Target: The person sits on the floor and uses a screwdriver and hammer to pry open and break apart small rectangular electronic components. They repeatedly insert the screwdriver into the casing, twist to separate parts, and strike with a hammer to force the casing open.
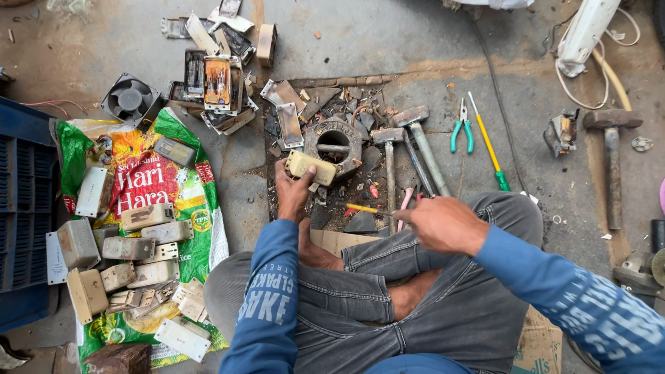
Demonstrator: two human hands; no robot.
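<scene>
I sit cross-legged on the floor. My left hand (pixel 291 188) grips a small beige plastic box (pixel 310 166), holding it beside a round metal block (pixel 335 142) with a hollow centre. My right hand (pixel 443 223) is closed around a yellow-handled screwdriver (pixel 363 208) whose tip points left toward the box. Dark broken scraps lie around the block.
Two hammers (pixel 402 149) lie just right of the block, then green-handled pliers (pixel 461 129) and a yellow screwdriver (pixel 489 144). A large hammer (pixel 612 156) lies far right. Several beige boxes rest on a printed sack (pixel 149 208) at left, beside a blue crate (pixel 21 208) and a fan (pixel 130 99).
</scene>
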